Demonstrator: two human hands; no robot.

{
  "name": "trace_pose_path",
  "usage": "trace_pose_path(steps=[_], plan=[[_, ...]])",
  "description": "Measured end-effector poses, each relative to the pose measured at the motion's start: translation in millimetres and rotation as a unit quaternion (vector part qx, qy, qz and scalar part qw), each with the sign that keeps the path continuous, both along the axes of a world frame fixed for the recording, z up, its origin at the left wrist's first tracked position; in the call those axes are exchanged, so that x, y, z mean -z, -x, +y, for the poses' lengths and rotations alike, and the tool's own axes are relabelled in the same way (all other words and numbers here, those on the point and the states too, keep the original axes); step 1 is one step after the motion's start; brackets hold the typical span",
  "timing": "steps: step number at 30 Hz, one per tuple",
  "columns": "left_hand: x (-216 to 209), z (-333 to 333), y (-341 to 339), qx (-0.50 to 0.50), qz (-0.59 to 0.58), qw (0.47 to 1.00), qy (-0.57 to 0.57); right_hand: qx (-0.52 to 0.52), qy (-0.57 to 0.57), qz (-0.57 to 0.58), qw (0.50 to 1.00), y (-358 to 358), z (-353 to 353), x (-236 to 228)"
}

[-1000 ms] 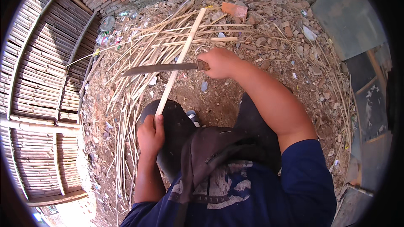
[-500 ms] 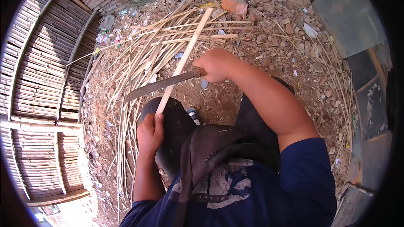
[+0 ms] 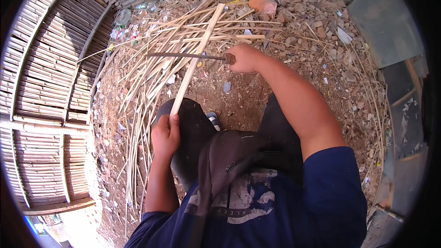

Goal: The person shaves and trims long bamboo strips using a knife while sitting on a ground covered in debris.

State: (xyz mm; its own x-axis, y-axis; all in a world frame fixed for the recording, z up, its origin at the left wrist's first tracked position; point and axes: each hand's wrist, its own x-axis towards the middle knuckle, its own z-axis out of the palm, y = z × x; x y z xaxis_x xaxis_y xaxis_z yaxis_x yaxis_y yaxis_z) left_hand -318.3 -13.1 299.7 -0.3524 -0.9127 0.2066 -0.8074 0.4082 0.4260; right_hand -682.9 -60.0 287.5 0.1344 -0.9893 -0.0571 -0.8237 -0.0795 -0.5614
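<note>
My left hand (image 3: 166,134) is closed around the near end of a long, pale bamboo strip (image 3: 185,83), beside my left knee. From there the strip slants away and slightly right, its far part over a heap of similar strips (image 3: 158,71). My right hand (image 3: 245,58) grips the short handle of a machete (image 3: 211,57). Its dark blade points left and lies across the strip, well beyond my left hand. The blade looks thin, seen nearly edge-on. Whether it cuts into the strip or only touches it, I cannot tell.
Rubble, brick bits and litter cover the ground, with an orange brick piece (image 3: 263,6) at the far side. A bamboo slat wall (image 3: 41,64) stands on the left; grey panels (image 3: 390,23) lean at the right. A dark bag (image 3: 234,151) rests on my lap.
My right hand has pushed the machete farther from me along the strip, and the blade has turned from its broad side to nearly edge-on. My left hand keeps its hold.
</note>
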Motion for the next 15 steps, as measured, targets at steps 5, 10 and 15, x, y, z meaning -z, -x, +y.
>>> trace_pose_path(steps=[5,10,15], plan=[[-8,-3,2,-0.018,0.012,1.0,-0.014,0.058,0.021,-0.048,0.997,15,3,-11],[-5,-4,-1,-0.017,0.025,0.999,-0.029,-0.082,0.038,0.068,0.994,-28,9,-30],[-11,1,5,0.0,-0.012,1.0,-0.002,0.026,-0.041,0.012,0.999,27,-9,4]])
